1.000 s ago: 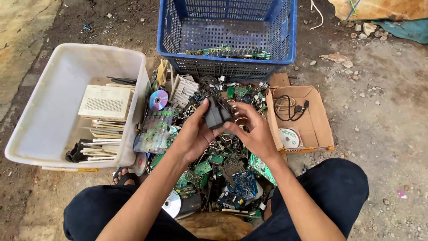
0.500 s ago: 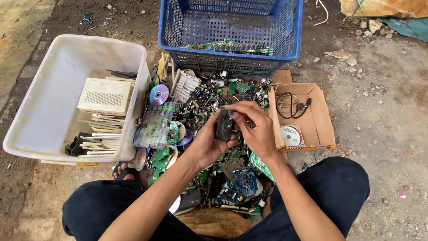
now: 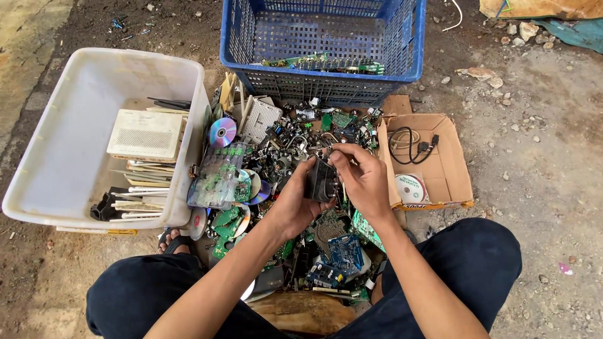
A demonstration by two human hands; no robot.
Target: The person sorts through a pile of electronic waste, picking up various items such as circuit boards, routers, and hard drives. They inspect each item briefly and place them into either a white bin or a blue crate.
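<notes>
Hands (image 3: pixel 333 185) on black adapter (image 3: pixel 319 181)

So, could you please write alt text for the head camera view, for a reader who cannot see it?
A seated person's left hand and right hand hold a small black part above a pile of circuit boards. Around it stand a white tub, a blue crate and a cardboard box.

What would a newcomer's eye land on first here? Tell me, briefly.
First, the left hand and right hand gripping a small black electronic part over a heap of circuit boards at centre. Behind it stands a blue plastic crate; a white tub sits left, a cardboard box with a cable right.
</notes>
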